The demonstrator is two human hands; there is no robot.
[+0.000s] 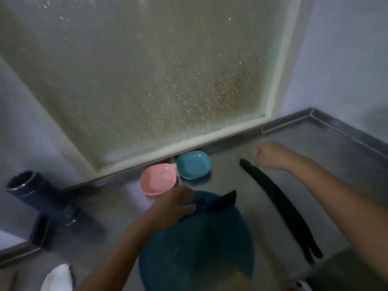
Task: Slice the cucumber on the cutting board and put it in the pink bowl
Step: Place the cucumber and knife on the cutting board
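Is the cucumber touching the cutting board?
Apart. The head view shows a strip of bare counter between the cucumber and the right edge of the blue cutting board.

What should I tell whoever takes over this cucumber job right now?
Left hand: on the far edge of the blue cutting board, at the knife; grip unclear.
Right hand: beside the far end of the cucumber, blurred; grip unclear.
Cucumber lies on the counter, right of the board, apparently uncut. Pink bowl looks empty.
Done: nothing cut.
Left: cucumber onto board, slice, fill bowl.
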